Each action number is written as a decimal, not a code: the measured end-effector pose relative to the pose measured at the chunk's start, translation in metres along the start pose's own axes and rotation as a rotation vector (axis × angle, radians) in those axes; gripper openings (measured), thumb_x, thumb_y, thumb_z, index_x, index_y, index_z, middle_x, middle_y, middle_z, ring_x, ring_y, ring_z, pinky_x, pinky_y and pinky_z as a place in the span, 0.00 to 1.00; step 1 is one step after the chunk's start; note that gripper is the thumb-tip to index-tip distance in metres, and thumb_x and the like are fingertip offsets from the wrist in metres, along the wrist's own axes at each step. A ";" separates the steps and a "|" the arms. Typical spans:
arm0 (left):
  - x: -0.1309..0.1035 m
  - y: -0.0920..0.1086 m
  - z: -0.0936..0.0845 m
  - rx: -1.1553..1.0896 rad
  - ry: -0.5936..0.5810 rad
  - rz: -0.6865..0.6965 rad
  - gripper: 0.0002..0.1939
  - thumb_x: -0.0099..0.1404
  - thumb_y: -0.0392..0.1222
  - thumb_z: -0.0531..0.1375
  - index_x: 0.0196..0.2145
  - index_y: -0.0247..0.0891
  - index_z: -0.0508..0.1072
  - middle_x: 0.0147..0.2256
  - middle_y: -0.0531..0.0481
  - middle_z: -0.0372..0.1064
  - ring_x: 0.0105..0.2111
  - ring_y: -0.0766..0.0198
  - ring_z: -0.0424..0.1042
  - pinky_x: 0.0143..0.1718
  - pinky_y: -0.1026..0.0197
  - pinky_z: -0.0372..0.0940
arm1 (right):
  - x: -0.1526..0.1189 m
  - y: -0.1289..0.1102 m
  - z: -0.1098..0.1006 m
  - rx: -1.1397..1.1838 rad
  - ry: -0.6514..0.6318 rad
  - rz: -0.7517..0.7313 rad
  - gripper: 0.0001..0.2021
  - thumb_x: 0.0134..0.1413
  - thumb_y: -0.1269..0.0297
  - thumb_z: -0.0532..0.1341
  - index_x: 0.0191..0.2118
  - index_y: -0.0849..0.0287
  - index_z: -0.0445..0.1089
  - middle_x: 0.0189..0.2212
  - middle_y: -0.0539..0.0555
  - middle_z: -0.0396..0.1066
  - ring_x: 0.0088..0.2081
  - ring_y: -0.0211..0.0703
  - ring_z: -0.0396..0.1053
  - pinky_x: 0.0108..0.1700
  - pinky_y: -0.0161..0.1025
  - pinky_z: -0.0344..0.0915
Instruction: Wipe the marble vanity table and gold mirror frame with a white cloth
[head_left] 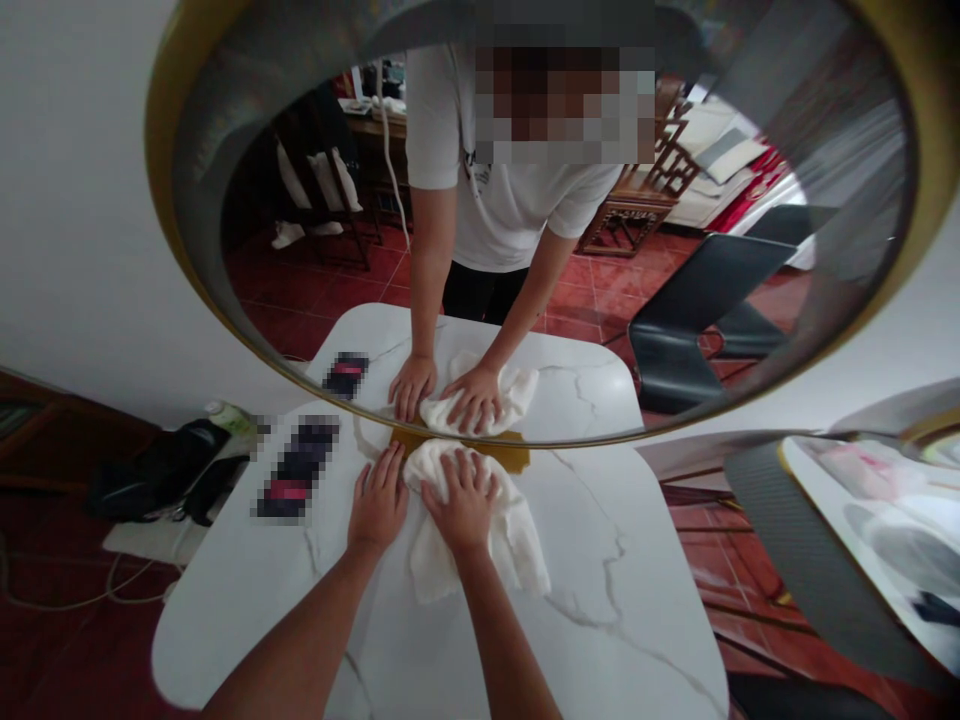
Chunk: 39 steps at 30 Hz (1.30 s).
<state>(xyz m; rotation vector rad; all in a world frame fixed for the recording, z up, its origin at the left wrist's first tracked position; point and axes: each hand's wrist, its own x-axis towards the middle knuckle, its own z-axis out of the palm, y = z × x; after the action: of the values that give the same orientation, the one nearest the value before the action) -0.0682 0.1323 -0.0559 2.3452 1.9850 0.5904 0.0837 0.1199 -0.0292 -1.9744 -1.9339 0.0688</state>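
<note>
My left hand (379, 502) lies flat on the white marble-patterned table, with its fingertips at the gold base (512, 455) of a large round mirror. Its fingers are stretched out and hold nothing. Just to the right, my right hand (463, 502) rests spread over a crumpled white cloth (521, 535), pressing it to the tabletop in front of that base. The cloth fans out under and to the right of the palm. Above both hands rises the mirror (652, 442) with its gold rim, reflecting my arms, my white shirt and the cloth.
A blurred-out dark item with a pink patch (298, 465) lies on the left of the table (645, 600). Beyond the left edge sits a black bag (161, 465). At right stands a grey-sided, white-topped piece of furniture (817, 540), with a dark seat (802, 695) below.
</note>
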 end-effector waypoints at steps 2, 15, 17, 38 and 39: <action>0.000 -0.001 0.002 0.005 -0.008 -0.002 0.29 0.64 0.36 0.46 0.63 0.36 0.50 0.61 0.43 0.51 0.61 0.58 0.51 0.60 0.51 0.45 | 0.003 -0.009 0.004 0.030 0.003 -0.003 0.24 0.57 0.44 0.52 0.55 0.46 0.62 0.57 0.55 0.60 0.60 0.58 0.49 0.55 0.59 0.46; 0.000 0.000 -0.001 0.000 -0.004 -0.003 0.29 0.64 0.36 0.47 0.63 0.38 0.49 0.62 0.43 0.49 0.61 0.58 0.51 0.60 0.51 0.45 | 0.002 0.021 -0.014 -0.020 -0.034 0.055 0.20 0.59 0.49 0.51 0.54 0.46 0.63 0.58 0.53 0.59 0.60 0.56 0.48 0.54 0.55 0.47; 0.000 0.000 -0.001 -0.001 -0.003 -0.003 0.29 0.64 0.36 0.47 0.63 0.39 0.48 0.62 0.44 0.49 0.61 0.58 0.51 0.60 0.50 0.45 | -0.002 0.040 -0.021 -0.056 -0.026 0.097 0.20 0.59 0.50 0.51 0.55 0.46 0.62 0.58 0.53 0.58 0.60 0.55 0.47 0.54 0.54 0.47; -0.001 0.001 0.000 -0.016 0.012 -0.014 0.30 0.64 0.35 0.46 0.64 0.40 0.46 0.62 0.45 0.49 0.60 0.59 0.53 0.60 0.51 0.46 | 0.006 0.123 -0.042 -0.174 -0.079 0.213 0.23 0.60 0.52 0.48 0.61 0.43 0.52 0.61 0.49 0.53 0.59 0.50 0.47 0.54 0.51 0.48; -0.001 0.002 0.000 -0.018 0.013 -0.012 0.30 0.64 0.35 0.46 0.64 0.40 0.46 0.62 0.45 0.49 0.60 0.59 0.53 0.60 0.51 0.46 | 0.006 0.123 -0.043 -0.174 -0.082 0.213 0.23 0.60 0.52 0.48 0.61 0.43 0.52 0.61 0.49 0.53 0.59 0.50 0.47 0.54 0.51 0.48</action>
<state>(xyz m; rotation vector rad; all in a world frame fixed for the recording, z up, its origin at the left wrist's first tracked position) -0.0670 0.1310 -0.0557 2.3240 1.9885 0.6222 0.2141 0.1180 -0.0249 -2.3213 -1.8247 0.0392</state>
